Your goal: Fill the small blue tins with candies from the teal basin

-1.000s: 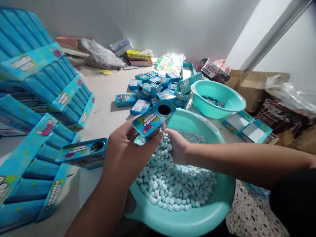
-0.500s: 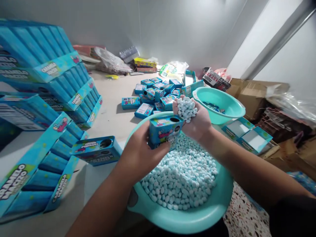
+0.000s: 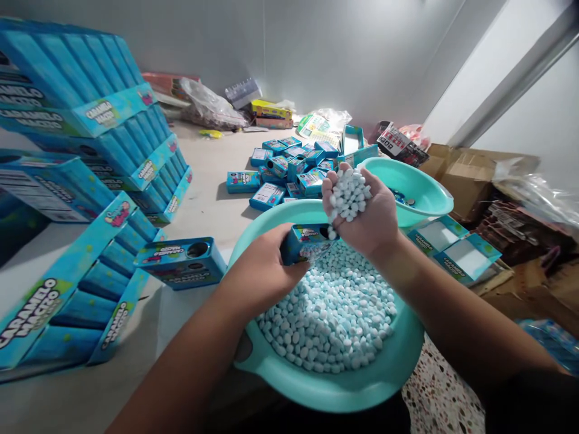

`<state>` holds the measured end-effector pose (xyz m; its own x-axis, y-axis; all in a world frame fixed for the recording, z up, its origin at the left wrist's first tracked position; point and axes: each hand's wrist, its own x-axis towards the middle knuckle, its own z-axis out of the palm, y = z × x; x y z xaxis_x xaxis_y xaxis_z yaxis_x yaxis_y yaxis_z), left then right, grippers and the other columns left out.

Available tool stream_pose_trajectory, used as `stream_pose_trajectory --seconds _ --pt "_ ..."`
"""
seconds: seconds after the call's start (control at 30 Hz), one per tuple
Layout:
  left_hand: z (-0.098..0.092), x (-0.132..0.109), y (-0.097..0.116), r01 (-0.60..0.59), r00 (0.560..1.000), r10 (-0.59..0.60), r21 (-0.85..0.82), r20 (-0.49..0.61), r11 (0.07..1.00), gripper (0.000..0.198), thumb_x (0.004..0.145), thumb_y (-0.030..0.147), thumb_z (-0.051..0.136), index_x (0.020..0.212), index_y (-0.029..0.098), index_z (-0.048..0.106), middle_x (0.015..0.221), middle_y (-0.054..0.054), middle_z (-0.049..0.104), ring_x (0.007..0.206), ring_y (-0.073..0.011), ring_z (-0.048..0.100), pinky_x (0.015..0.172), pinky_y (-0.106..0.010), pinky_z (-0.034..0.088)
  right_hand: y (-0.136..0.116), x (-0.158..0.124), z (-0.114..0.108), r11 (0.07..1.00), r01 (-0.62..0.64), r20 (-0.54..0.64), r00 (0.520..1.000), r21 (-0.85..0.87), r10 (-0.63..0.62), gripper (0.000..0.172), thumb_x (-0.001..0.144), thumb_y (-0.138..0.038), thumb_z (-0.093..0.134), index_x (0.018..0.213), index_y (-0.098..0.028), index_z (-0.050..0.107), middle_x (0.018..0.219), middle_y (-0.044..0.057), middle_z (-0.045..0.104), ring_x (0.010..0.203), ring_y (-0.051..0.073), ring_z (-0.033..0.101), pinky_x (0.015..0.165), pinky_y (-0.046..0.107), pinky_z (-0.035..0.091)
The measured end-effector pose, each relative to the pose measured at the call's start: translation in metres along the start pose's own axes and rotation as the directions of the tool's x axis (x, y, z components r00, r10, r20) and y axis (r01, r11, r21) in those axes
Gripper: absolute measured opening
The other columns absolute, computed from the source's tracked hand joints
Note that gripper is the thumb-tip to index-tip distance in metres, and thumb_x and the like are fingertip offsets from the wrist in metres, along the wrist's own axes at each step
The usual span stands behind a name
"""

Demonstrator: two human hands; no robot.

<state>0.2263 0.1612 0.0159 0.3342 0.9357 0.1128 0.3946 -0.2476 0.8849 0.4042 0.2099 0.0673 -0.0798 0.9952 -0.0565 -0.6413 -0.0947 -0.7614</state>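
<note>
My left hand [image 3: 256, 265] grips a small blue candy box [image 3: 302, 236], its round hole facing up near my other hand. Cupped palm up, my right hand [image 3: 382, 208] carries a heap of pale blue and white candies [image 3: 349, 194]. A few of these candies sit at the lower edge of the heap, right by the box's hole. Below both hands, a turquoise basin [image 3: 335, 395] holds a large mass of the same candies [image 3: 325, 331]. Another blue box [image 3: 181, 265] with a round hole stands left of my left forearm.
Stacked display trays of blue boxes [image 3: 108, 114] rise at the left, with another filled tray [image 3: 67, 289] nearer. Loose blue boxes [image 3: 289, 166] lie mid-table. A second turquoise basin [image 3: 434, 196] holds small caps. Open display trays [image 3: 468, 256] and cardboard boxes [image 3: 465, 175] are at the right.
My right hand has tilted its heap towards the box, and candies now reach the hole. The box in my left hand has turned and moved slightly right.
</note>
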Motion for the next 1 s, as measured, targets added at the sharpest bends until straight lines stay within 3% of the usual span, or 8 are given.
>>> stream_pose_trajectory --seconds 0.57,0.77,1.0 --pt "0.0014 0.0015 -0.0027 -0.002 1.000 0.003 -0.063 0.014 0.998 0.030 0.079 0.026 0.071 0.109 0.026 0.065 0.097 0.002 0.074 0.084 -0.0203 0.070 0.075 -0.034 0.053 0.0010 0.0011 -0.0023 0.955 0.101 -0.020 0.994 -0.279 -0.111 0.026 0.088 -0.047 0.048 0.093 -0.026 0.061 0.095 0.004 0.070 0.110 0.023 0.068 0.085 0.039 0.061" --pt "0.0001 0.0010 -0.0004 -0.004 1.000 0.005 -0.051 0.008 0.999 0.025 0.079 0.026 0.071 0.103 0.025 0.065 0.091 0.003 0.073 0.078 -0.0186 0.067 0.070 -0.032 0.051 0.0017 0.0007 -0.0032 0.936 0.164 0.063 0.986 -0.312 -0.152 0.034 0.087 -0.055 0.051 0.090 -0.024 0.064 0.094 0.004 0.071 0.111 0.024 0.068 0.091 0.042 0.058" --pt "-0.0004 0.0015 0.0009 -0.019 1.000 0.019 -0.029 -0.018 0.999 0.023 0.078 0.025 0.071 0.101 0.023 0.067 0.088 0.002 0.072 0.076 -0.0190 0.067 0.067 -0.032 0.051 -0.0012 -0.0062 0.0008 0.841 0.223 0.189 0.971 -0.492 -0.147 0.053 0.088 -0.070 0.044 0.091 -0.023 0.068 0.099 0.005 0.073 0.116 0.027 0.066 0.091 0.041 0.055"
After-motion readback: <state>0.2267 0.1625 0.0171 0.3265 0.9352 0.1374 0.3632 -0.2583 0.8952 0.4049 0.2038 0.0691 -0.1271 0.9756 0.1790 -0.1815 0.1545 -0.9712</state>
